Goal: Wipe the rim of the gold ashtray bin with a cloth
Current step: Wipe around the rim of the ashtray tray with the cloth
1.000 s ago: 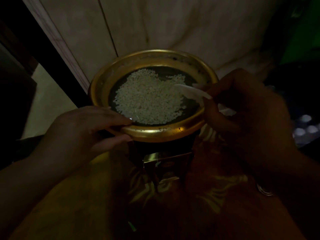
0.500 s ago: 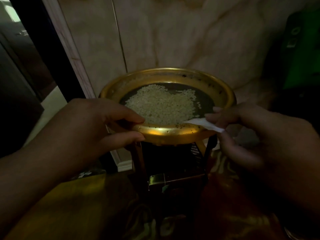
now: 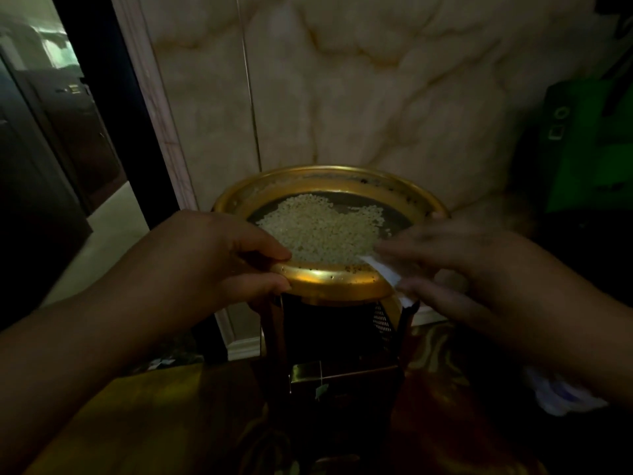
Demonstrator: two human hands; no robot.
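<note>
The gold ashtray bin (image 3: pixel 329 284) stands against a marble wall, its round dish holding a heap of small white pebbles (image 3: pixel 318 234) on a dark tray. My left hand (image 3: pixel 219 262) pinches the near-left rim, thumb on top and fingers under. My right hand (image 3: pixel 455 265) holds a small white cloth (image 3: pixel 383 272) pressed on the near-right rim; the hand is blurred. Dark specks dot the rim's near edge and far inner wall.
Below the dish the bin has a dark body with a mesh panel (image 3: pixel 380 320) and a gold-edged opening (image 3: pixel 308 371). A dark doorway (image 3: pixel 102 97) opens at left. A green object (image 3: pixel 589 142) stands at right. The floor has a dark patterned surface.
The view has tilted up, showing more wall. My right hand with the cloth has slid from the right rim round to the near-right rim. My left hand keeps its grip.
</note>
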